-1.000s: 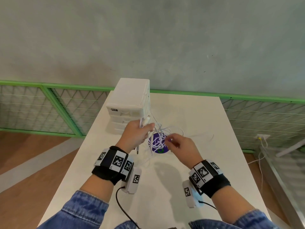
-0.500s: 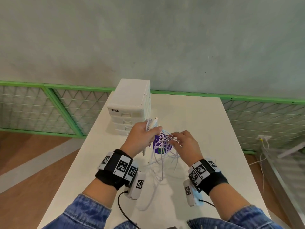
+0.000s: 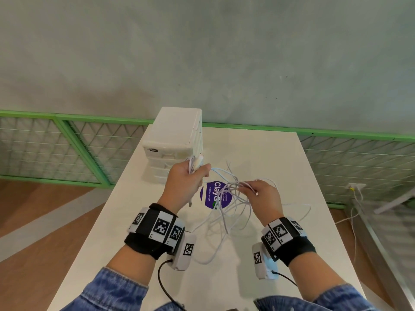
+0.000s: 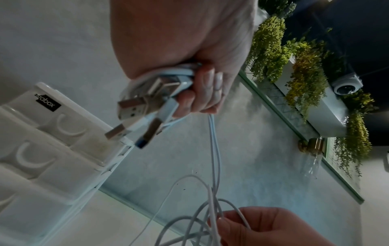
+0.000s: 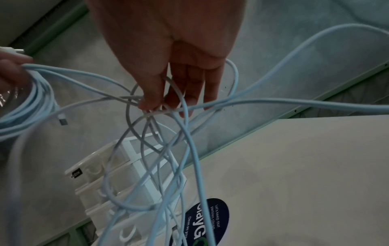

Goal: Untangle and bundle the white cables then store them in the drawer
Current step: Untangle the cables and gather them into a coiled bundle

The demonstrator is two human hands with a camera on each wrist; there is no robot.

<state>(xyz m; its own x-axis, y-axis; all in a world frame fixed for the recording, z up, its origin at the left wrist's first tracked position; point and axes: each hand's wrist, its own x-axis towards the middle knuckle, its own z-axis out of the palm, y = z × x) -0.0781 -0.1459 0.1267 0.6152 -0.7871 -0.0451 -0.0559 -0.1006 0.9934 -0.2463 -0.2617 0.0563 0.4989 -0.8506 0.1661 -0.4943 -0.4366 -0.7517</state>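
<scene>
A tangle of white cables (image 3: 226,205) hangs between my two hands above the white table (image 3: 269,158). My left hand (image 3: 190,176) grips a bunch of cable ends, and their USB plugs (image 4: 134,109) stick out of the fist (image 4: 202,86). My right hand (image 3: 258,194) pinches the knot of the tangle (image 5: 151,106) between thumb and fingertips. Loose loops (image 5: 160,166) droop from the knot to the table. The white drawer unit (image 3: 175,140) stands at the table's far left, just beyond my left hand, all its drawers closed.
A round purple sticker (image 3: 214,195) lies on the table under the cables. A green-framed mesh fence (image 3: 67,144) runs behind the table, with a grey wall above. At the right, a metal frame (image 3: 381,232) and floor cords stand beside the table.
Both hands have lifted the cables off the table and drawn apart, my right hand going right. The tangle now hangs stretched between them with loops trailing onto the table.
</scene>
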